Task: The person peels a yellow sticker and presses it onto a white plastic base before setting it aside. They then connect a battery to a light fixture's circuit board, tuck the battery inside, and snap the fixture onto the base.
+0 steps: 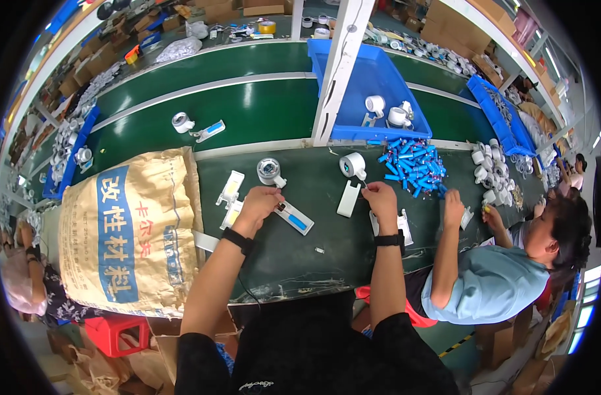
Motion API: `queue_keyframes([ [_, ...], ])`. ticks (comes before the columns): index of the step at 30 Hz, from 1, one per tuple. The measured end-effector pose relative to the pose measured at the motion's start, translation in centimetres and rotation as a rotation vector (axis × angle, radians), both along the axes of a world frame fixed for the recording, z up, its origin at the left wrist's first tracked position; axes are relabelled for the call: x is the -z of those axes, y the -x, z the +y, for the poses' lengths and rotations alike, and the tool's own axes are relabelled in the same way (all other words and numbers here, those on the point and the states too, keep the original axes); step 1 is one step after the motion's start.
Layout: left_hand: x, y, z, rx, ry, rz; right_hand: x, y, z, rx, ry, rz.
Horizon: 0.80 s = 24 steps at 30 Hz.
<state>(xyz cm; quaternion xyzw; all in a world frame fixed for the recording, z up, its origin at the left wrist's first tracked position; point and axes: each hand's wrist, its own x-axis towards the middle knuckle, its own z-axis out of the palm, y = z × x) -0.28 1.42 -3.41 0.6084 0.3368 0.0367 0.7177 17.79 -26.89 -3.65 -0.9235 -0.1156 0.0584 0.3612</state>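
Note:
My left hand (262, 201) is closed at the upper end of a white handle housing (302, 224), which lies open with a blue cylindrical battery (297, 222) in it. Just beyond those fingers sits a white round head (269, 171) with a dark centre. My right hand (381, 197) pinches something too small to make out, close to the stem of a second white round head (351, 165). Between the hands lies a white handle cover (348, 199). More white housings (231, 189) rest left of my left hand, and another white housing (404, 228) lies partly behind my right wrist.
A large paper sack (126, 230) stands at the left. Blue batteries (414, 166) are heaped beyond my right hand, near a blue tray (373, 79) and a white post (340, 72). White round heads (491, 168) are piled farther right. A co-worker (498, 263) works close on my right.

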Motion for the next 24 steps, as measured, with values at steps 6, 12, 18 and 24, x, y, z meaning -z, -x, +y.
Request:
queue_keyframes([
  [6, 0.4, 0.1, 0.3, 0.058, -0.039, -0.002, -1.0, 2.3, 0.7, 0.11, -0.165, -0.071],
  [12, 0.0, 0.0, -0.1, 0.168, -0.141, 0.021, -0.4, 2.5, 0.2, 0.258, -0.158, -0.095],
  [18, -1.1, -1.9, -0.1, 0.143, -0.119, 0.029, -0.7, 3.5, 1.2, 0.258, -0.156, -0.146],
  [24, -1.6, -6.0, 2.2, 0.004, -0.184, 0.034, -1.6, 6.8, 4.7, 0.079, -0.194, -0.092],
])
